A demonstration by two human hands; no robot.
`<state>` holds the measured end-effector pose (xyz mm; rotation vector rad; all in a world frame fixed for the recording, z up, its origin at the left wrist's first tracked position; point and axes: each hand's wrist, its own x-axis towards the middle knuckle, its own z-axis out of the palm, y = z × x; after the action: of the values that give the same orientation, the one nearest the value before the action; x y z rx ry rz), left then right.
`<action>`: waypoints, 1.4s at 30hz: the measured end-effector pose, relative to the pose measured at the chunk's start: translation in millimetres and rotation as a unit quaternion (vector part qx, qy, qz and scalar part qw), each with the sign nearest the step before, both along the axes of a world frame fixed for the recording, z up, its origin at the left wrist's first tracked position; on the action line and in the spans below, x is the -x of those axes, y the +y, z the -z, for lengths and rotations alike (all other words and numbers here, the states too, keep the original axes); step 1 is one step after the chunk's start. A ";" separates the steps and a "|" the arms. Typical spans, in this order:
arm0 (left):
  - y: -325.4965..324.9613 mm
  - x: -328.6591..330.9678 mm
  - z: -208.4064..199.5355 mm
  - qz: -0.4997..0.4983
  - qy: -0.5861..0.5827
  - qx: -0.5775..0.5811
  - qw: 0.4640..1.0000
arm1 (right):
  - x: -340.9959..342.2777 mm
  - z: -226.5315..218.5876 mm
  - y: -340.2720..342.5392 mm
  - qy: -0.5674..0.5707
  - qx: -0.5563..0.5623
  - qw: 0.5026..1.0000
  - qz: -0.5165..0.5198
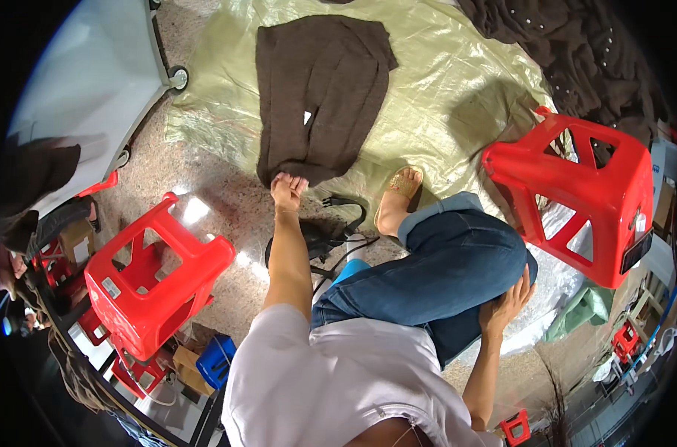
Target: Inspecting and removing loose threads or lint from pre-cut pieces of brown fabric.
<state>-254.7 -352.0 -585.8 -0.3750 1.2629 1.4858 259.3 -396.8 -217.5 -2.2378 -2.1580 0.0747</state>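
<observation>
A dark brown garment of knitted-looking cloth lies spread on a yellowish plastic sheet, with a small white tag near its middle. Its exact kind is hard to make out. My left hand, arm stretched forward, is closed on the garment's near edge at its left corner. On my bent knee in blue jeans rests my right hand, its fingers laid over the denim and holding nothing.
Red plastic stools stand at left and right. A black strapped bag lies by my left forearm. More dark brown cloth is heaped at the far right. A pale wheeled cart stands at the far left.
</observation>
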 end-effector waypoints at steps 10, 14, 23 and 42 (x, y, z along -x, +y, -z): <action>85.1 -70.8 -62.3 0.572 0.614 0.146 0.524 | -15.1 -13.5 -6.1 0.004 -0.053 0.997 0.058; 46.2 -5.7 -20.8 0.635 0.565 0.203 0.486 | 0.0 -16.1 -0.9 0.064 -0.041 0.997 0.020; 24.2 -66.2 -53.7 0.242 0.211 0.364 0.874 | -10.6 -30.2 -21.0 0.028 -0.008 0.997 0.069; 94.8 -84.2 -507.4 0.020 0.208 -0.457 0.865 | 109.5 -103.5 77.9 0.394 -0.271 0.870 -0.121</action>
<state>-170.4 -257.2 -78.4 0.6283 0.7204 2.0003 149.8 -318.8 -114.0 -1.2895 -1.6864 0.2878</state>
